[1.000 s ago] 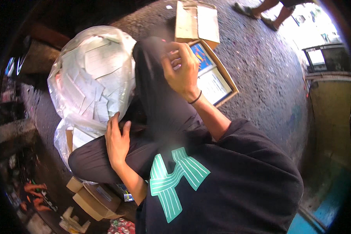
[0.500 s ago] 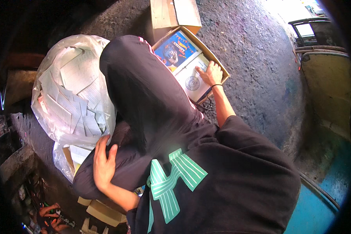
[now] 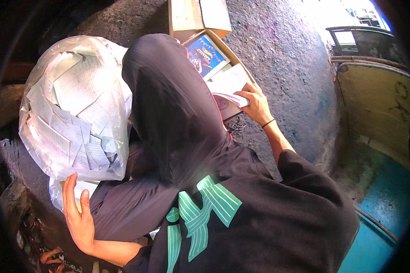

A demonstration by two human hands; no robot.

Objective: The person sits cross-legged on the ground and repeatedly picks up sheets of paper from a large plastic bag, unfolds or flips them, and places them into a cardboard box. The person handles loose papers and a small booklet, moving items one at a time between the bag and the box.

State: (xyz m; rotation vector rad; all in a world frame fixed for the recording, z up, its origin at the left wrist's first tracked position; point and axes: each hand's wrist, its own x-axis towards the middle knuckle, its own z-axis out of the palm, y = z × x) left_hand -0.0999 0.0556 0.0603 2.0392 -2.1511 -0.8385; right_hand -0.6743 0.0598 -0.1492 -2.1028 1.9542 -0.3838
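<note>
My right hand (image 3: 257, 105) is closed on the edge of a white booklet (image 3: 229, 81), its pages bent and raised over an open cardboard box (image 3: 236, 55). Below the booklet shows a brownish cover (image 3: 224, 105) with a round emblem. Beside it in the box lies a blue book (image 3: 204, 55) with a colourful cover. My left hand (image 3: 80, 218) has its fingers stretched and the thumb apart, holding nothing, near the lower rim of a clear plastic bag (image 3: 119, 150). That bag is full of loose ruled sheets (image 3: 79, 91).
A second cardboard box (image 3: 187, 16) stands beyond the open one. My bent knee (image 3: 155, 59) rises between the bag and the boxes. Rough dark floor (image 3: 287, 82) stretches to the right, toward a worn panel (image 3: 373, 100) and a blue surface (image 3: 378, 227).
My right hand has gone from lying on the white cover in the box to gripping and lifting the booklet's edge. My left hand has moved left and down, away from my leg.
</note>
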